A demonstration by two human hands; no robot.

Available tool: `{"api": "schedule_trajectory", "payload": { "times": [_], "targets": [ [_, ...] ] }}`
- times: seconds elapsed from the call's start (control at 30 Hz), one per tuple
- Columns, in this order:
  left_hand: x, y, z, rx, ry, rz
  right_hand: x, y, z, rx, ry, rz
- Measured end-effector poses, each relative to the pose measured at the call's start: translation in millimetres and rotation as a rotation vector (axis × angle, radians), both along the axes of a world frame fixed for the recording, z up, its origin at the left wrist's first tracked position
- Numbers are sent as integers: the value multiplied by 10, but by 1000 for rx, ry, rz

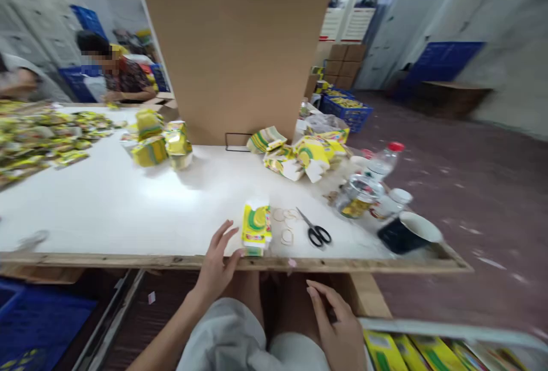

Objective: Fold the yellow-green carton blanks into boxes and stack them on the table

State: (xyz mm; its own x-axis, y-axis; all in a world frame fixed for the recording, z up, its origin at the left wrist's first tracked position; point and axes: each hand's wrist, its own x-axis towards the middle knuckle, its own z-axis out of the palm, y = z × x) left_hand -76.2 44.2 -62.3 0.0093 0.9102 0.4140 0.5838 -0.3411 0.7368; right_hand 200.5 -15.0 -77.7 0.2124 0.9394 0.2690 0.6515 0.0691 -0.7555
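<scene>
My left hand (220, 259) rests at the table's front edge with its fingers apart, just left of a small stack of flat yellow-and-green cartons (256, 225). Its thumb is close to the stack's lower corner; whether it touches I cannot tell. My right hand (336, 317) hangs below the edge over my lap, fingers loosely spread and nothing in them. Right of the stack lie several thin rubber bands (286, 237) and a pair of black-handled scissors (317, 231).
Yellow carton bundles stand at the back left (149, 140), and loose folded cartons (314, 154) lie back right. A cardboard panel (240, 57) rises behind. A dark mug (406, 234) and bottles line the right edge. Packed cartons (422, 351) sit lower right. Another person (124, 74) works far left.
</scene>
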Motion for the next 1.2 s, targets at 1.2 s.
{"api": "schedule_trajectory", "payload": {
  "times": [1.2],
  "targets": [
    [220,-88,328,-54,-438,-42,-745,722,163,-124,584,44]
  ]
}}
